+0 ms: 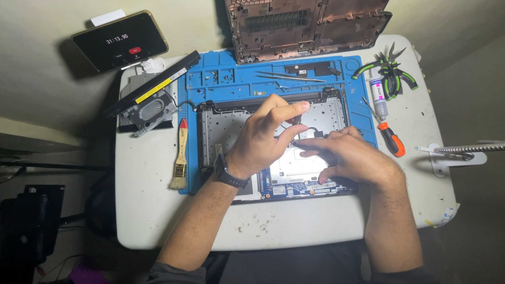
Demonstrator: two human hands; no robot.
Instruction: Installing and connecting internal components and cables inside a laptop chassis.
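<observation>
Hands (310, 144) pinching perhaps cable, laptop chassis (231, 123) lengthwise left-right

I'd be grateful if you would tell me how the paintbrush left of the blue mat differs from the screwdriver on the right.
The paintbrush has a flat pale wooden handle with a red tip and ends in bristles; the screwdriver has a rounded orange-and-black handle and a thin metal shaft. The paintbrush lies nearly straight up and down the table; the screwdriver lies diagonally. Both rest untouched, away from the hands.

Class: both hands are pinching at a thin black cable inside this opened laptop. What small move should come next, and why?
Probably ease the black cable gently upward with the left hand while the right hand steadies the laptop chassis; both sets of fingertips already meet at it.
</observation>
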